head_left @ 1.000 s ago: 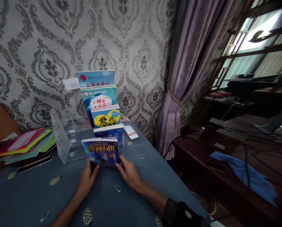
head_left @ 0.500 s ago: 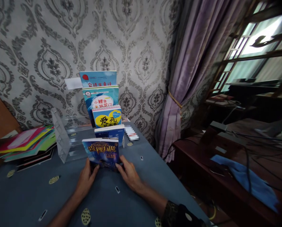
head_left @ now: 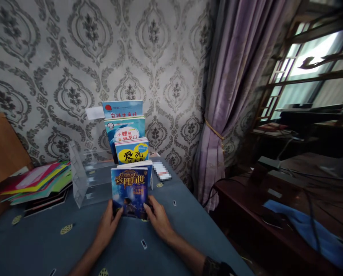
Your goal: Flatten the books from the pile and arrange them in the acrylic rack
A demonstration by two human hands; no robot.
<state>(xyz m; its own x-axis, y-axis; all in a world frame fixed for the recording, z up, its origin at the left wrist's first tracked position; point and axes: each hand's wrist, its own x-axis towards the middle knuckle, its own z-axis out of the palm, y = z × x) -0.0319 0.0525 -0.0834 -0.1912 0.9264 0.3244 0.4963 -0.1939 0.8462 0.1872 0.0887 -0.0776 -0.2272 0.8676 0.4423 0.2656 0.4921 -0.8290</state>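
Note:
A dark blue book (head_left: pixel 129 191) with gold lettering stands nearly upright between my hands, its cover facing me. My left hand (head_left: pixel 110 216) grips its lower left edge, thumb on the front. On the lower right edge my right hand (head_left: pixel 157 216) holds it the same way. Right behind, a clear tiered rack (head_left: pixel 98 188) bears books in steps: a yellow and blue book (head_left: pixel 133 152), a teal book (head_left: pixel 125 128) and a light blue book (head_left: pixel 122 109) at the top. Another blue book (head_left: pixel 150 168) on the lowest tier is mostly hidden by the held one.
Left of the rack lies a pile of coloured folders and papers (head_left: pixel 42 180), near a brown wooden box (head_left: pixel 5 157). A blurred white item (head_left: pixel 162 171) lies right of the rack. The table's right edge runs diagonally; beyond it is a dark red desk (head_left: pixel 246 207) with cables and a blue cloth (head_left: pixel 298 226).
Both hands keep hold of the dark blue book. It has turned more upright and now covers most of the lowest-tier book. My view has tilted up slightly.

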